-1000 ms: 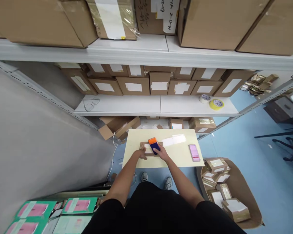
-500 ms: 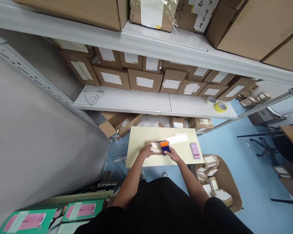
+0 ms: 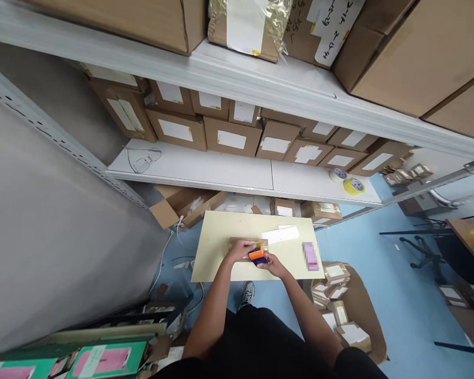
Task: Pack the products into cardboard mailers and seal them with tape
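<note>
A small orange and dark blue box (image 3: 256, 255) is tilted above the cream table, with a bit of yellow showing at its upper end. My right hand (image 3: 275, 265) grips its dark blue end from the right. At the yellow end, the fingers of my left hand (image 3: 242, 249) are closed on it. Behind and under my left hand lies a flat brown cardboard box (image 3: 265, 243), largely hidden by my hands. White paper slips (image 3: 281, 234) lie just beyond it. A blurred-out pink item (image 3: 310, 256) is at the table's right side.
The cream table (image 3: 213, 237) stands below a white shelf (image 3: 205, 163) lined with labelled cartons. On that shelf are wire-framed glasses (image 3: 142, 162) and a yellow tape roll (image 3: 354, 186). A large carton (image 3: 369, 310) of small parcels stands right; an open carton (image 3: 189, 202) is at left.
My left hand has moved from the brown box's left end to the orange and blue box. That box is now tilted over. The camera view has shifted slightly.
</note>
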{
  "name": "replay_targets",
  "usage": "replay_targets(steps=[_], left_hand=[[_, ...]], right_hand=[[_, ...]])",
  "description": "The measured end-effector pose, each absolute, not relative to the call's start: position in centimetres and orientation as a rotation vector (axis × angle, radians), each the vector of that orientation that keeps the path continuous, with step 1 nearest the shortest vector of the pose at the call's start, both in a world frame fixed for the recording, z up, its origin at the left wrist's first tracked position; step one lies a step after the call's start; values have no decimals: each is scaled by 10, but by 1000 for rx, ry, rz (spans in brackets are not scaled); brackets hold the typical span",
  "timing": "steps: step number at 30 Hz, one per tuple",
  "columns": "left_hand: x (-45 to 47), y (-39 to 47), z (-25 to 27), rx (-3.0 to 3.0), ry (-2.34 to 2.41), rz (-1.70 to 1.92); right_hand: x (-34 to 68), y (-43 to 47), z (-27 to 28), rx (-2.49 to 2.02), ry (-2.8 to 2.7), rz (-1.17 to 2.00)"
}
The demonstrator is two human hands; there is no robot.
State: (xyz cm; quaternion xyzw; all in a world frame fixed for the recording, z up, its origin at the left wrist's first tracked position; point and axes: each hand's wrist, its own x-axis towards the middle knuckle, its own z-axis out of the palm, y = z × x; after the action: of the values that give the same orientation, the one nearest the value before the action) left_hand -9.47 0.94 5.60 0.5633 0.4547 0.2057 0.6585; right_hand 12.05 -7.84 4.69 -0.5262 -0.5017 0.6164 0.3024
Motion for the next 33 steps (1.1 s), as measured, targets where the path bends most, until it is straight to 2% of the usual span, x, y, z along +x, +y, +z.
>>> replay_targets(steps=[13, 20, 28, 33], left_hand=[[-92, -14, 81, 1220, 1247, 433], [-72, -32, 109, 1230, 1317, 479], [-57, -27, 98, 1240, 1224, 443], [-44, -15, 94, 1294, 1340, 338]], right_hand=[[142, -71, 30, -1136, -1405, 1823], [162, -59, 41, -1038, -1451, 1865], [182, -59, 38, -1025, -1429, 1969], [186, -58, 43, -1060, -1424, 1984]])
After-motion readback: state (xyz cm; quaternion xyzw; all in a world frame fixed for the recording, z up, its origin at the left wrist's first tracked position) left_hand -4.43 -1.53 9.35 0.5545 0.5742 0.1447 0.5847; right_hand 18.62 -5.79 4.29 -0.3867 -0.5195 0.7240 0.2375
